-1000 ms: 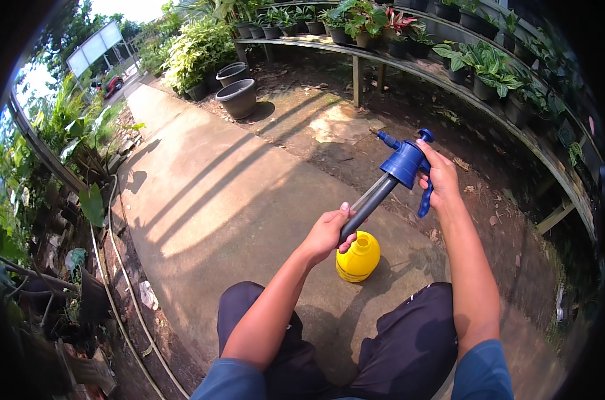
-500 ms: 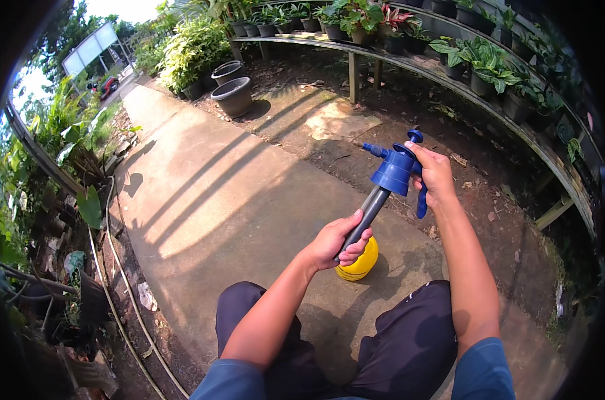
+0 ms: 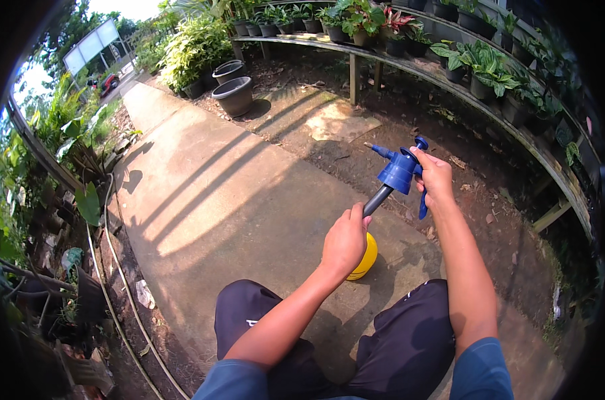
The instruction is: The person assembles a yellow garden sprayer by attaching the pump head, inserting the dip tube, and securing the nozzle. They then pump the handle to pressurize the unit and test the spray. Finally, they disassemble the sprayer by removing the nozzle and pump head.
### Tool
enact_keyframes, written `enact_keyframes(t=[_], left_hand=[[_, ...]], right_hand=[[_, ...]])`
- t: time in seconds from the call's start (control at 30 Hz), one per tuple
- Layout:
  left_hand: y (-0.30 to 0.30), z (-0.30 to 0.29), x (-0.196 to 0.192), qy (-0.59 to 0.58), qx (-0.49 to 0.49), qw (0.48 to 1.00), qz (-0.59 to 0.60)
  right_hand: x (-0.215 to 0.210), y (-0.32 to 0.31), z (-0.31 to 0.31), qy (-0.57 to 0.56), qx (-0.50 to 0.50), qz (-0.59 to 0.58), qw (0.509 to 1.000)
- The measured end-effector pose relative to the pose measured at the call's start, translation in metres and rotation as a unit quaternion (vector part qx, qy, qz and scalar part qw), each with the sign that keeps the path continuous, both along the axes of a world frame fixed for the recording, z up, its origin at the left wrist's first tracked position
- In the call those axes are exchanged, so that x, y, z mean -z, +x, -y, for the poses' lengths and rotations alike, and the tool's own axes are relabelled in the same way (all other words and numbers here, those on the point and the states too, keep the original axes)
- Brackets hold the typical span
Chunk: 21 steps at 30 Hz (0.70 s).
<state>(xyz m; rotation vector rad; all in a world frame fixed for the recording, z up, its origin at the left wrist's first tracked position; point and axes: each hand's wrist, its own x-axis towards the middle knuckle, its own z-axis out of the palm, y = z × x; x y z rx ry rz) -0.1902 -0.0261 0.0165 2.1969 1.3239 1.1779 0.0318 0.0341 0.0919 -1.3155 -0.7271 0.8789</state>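
A blue sprayer pump head (image 3: 397, 172) with a nozzle, trigger and dark pump tube (image 3: 378, 200) is held up in front of me, tilted. My right hand (image 3: 434, 179) is closed around the head near its handle and trigger. My left hand (image 3: 346, 241) wraps the lower part of the tube, its back turned toward me and the tube's end hidden. Behind and below it, a yellow sprayer bottle (image 3: 364, 259) stands on the concrete, partly covered by the left hand and wrist. The pump head is apart from the bottle.
My knees (image 3: 409, 333) are bent on both sides of the bottle. Two empty black pots (image 3: 234, 98) stand beyond the concrete path (image 3: 222, 200). A bench (image 3: 409, 59) of potted plants curves along the right. A hose (image 3: 126, 293) runs along the left edge.
My left hand has slid up the tube toward the pump head and turned so its back faces me. The pump head has shifted slightly right.
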Motion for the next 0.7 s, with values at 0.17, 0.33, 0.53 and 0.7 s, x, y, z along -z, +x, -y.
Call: enact_keyframes(t=[0.17, 0.33, 0.53, 0.7], left_hand=[[-0.029, -0.023, -0.009, -0.624, 0.274, 0.665, 0.306], [-0.041, -0.030, -0.024, -0.582, 0.236, 0.764, 0.150], [-0.001, 0.008, -0.004, -0.045, -0.040, 0.992, -0.109], [-0.014, -0.008, -0.004, -0.089, 0.058, 0.983, -0.150]], right_hand=[[0.002, 0.004, 0.000, -0.022, -0.005, -0.023, 0.999], [0.004, 0.005, -0.002, -0.021, -0.036, -0.026, 0.999], [0.014, 0.012, -0.010, -0.065, 0.073, -0.031, 0.995], [0.022, 0.030, -0.010, -0.080, 0.052, -0.021, 0.995]])
